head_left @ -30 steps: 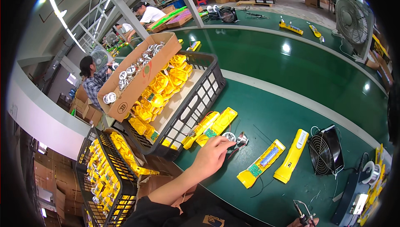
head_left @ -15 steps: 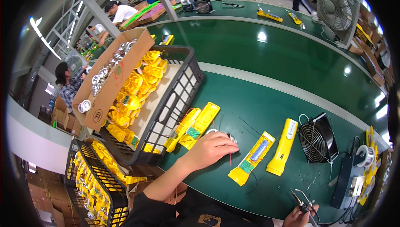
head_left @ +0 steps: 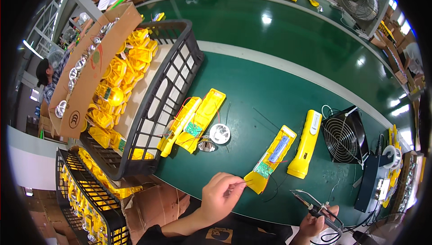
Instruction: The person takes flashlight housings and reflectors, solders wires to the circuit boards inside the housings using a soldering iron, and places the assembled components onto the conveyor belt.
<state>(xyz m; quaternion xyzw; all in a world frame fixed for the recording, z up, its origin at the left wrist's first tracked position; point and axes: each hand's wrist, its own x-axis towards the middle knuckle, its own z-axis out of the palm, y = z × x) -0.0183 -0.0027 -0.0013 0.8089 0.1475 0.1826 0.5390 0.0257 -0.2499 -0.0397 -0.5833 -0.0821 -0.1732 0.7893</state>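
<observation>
My left hand [head_left: 222,196] is closed in a pinch at the wide lower end of an open yellow flashlight half-shell [head_left: 257,181]. What is between its fingertips is too small to make out. In that shell lie a blue battery [head_left: 279,149] and a green circuit board [head_left: 263,169] with thin wires. My right hand [head_left: 315,223] grips a soldering iron [head_left: 315,210], its tip pointing up and left toward the shell. To the left, two silvery reflector cups [head_left: 220,133] rest beside more yellow half-shells [head_left: 203,119]. A whole yellow flashlight [head_left: 307,148] lies right of the battery shell.
A black crate [head_left: 168,105] of yellow shells stands left, with a cardboard box [head_left: 101,65] of reflectors on it. Another crate [head_left: 96,200] is below. A black fan [head_left: 344,139], a solder spool [head_left: 392,157] and a soldering station [head_left: 373,186] sit right. Other people work at far left.
My left hand has left the reflector cups, now lying uncovered, and moved right and nearer to the battery shell. The soldering iron has shifted left toward that shell. The whole view has tilted.
</observation>
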